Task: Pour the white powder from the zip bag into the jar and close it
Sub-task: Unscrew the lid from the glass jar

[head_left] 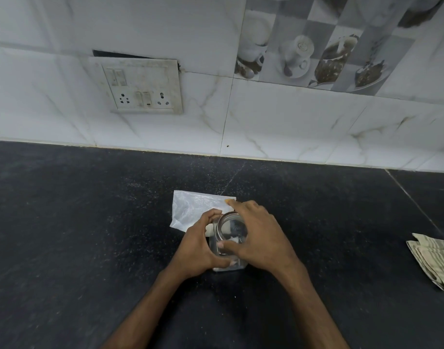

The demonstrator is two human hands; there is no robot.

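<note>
A small clear glass jar [228, 248] stands on the black counter [90, 222] with a little white powder showing inside. My left hand [198, 248] wraps around the jar's left side. From the right, my right hand [258, 235] grips the clear round lid [233, 229] at the jar's top, thumb in front and fingers behind. The zip bag [190, 207] lies flat on the counter just behind the jar, limp and translucent. Both hands hide its near edge.
A folded striped cloth [434, 260] lies at the counter's right edge. The white tiled wall [266, 122] rises behind the counter, with a switch and socket plate [140, 86] at upper left. White specks dust the counter around the bag.
</note>
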